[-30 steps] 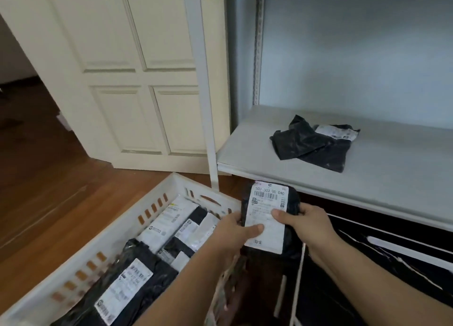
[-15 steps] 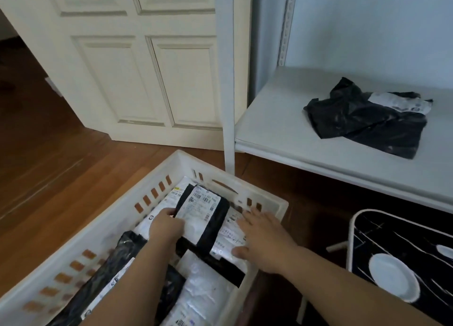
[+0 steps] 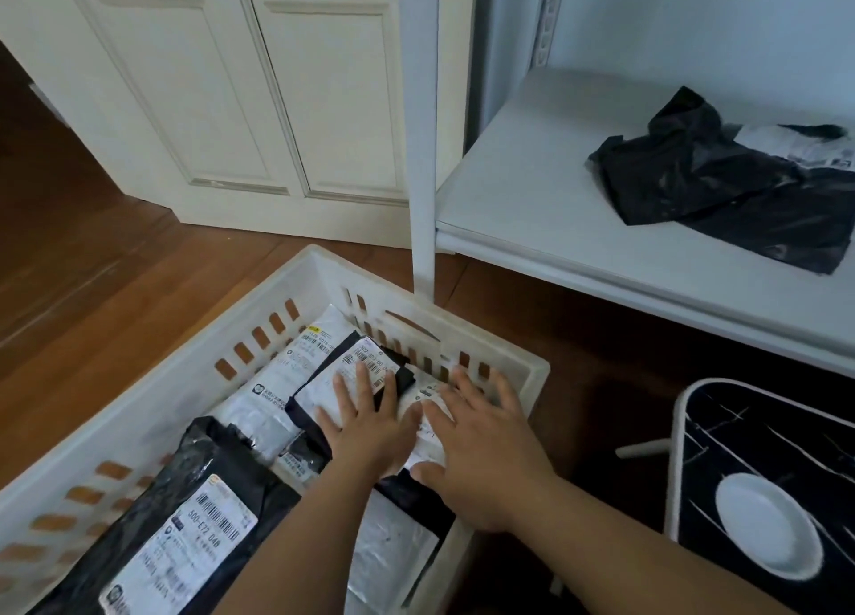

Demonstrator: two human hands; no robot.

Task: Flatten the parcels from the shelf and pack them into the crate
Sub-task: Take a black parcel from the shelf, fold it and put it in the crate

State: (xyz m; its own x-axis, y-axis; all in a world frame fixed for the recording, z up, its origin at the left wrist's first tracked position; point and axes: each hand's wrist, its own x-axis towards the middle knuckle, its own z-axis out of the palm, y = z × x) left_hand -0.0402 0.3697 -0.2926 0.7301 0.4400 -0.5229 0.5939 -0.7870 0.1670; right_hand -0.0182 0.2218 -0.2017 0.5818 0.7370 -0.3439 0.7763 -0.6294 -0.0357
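i see a brown wood floor (image 3: 78, 263) and a big white door (image 3: 222, 82) at the back. next to the door is a white shelf (image 3: 546, 207). one black parcel (image 3: 721, 188) lies on the shelf, all crumpled, with a white label at its far end. it is well apart from my hands.

on the floor, near me, sits a long white crate (image 3: 199, 360) with little slots in its walls. it has many parcels inside. a big black parcel with a white label (image 3: 185, 536) lies at the near end of the crate. a white parcel (image 3: 296, 374) lies at the far end, along the left wall.

just beside that white parcel is a small black parcel with a label (image 3: 356, 383). my left hand (image 3: 365, 429) lies flat on top of it. the fingers are straight and spread, pressing down, and they hold nothing.

my right hand (image 3: 481, 448) is just beside the left one. it lies flat too, with fingers straight and spread, on a pale parcel (image 3: 428, 429) near the far right corner of the crate. it grips nothing. the fingertips reach close to the crate's end wall. both thumbs are near each other.

to the right of the crate, under the shelf, is a black stool top with a white edge (image 3: 740, 434). a small white plate (image 3: 768, 522) rests on it.
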